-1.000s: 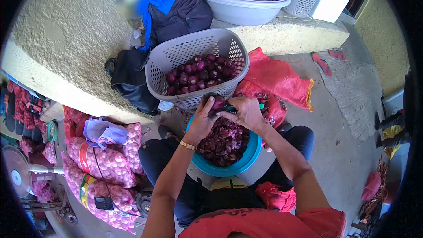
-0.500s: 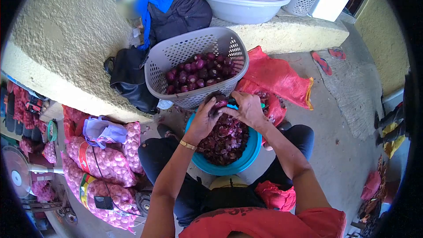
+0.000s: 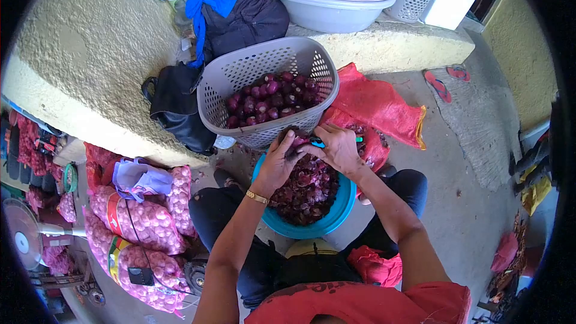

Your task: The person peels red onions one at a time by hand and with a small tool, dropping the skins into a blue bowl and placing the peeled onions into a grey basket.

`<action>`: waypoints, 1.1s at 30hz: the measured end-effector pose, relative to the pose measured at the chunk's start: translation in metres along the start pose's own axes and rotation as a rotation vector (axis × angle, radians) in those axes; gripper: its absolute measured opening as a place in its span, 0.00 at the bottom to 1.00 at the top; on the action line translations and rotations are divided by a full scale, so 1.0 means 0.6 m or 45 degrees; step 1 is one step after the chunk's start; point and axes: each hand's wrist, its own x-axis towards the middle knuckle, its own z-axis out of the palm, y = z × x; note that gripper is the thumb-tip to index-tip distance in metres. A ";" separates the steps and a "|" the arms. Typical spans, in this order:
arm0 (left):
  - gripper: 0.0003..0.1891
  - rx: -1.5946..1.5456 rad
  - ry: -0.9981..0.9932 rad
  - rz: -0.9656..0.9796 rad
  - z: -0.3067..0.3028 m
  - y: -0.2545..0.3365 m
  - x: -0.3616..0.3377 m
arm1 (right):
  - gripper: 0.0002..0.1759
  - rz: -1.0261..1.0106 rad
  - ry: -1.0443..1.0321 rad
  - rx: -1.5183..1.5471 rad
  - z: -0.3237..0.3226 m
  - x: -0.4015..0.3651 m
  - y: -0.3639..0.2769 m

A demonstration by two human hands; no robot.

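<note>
My left hand [image 3: 280,159] is closed round a dark red onion [image 3: 299,138], held over the near side of the basket. In my right hand [image 3: 340,149] is a small knife with a teal handle [image 3: 360,139]; its blade is mostly hidden by the fingers. The right thumb presses toward the onion. Below both hands, a blue basin [image 3: 344,204] between my legs holds a heap of dark onion skins [image 3: 306,195]. Just beyond stands a grey perforated basket [image 3: 210,108], partly filled with peeled red onions [image 3: 273,101].
Red mesh sacking [image 3: 384,105] lies right of the basket. Net sacks of onions [image 3: 150,225] stand at the left, with a lilac bag [image 3: 141,179] on top. A black bag [image 3: 177,105] leans by the ledge. A large grey tub [image 3: 336,12] sits on the ledge. Slippers [image 3: 438,86] lie at right.
The onion has turned and tilted in my left hand, showing less of its round side. My right hand has shifted slightly, and more of the teal handle shows.
</note>
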 end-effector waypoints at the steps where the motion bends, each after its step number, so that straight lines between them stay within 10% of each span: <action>1: 0.15 -0.019 -0.031 0.010 -0.002 -0.001 0.002 | 0.25 -0.006 -0.021 -0.007 0.000 0.001 0.000; 33: 0.17 0.077 -0.011 0.066 -0.010 -0.009 0.002 | 0.24 -0.080 -0.059 0.031 0.010 -0.006 0.005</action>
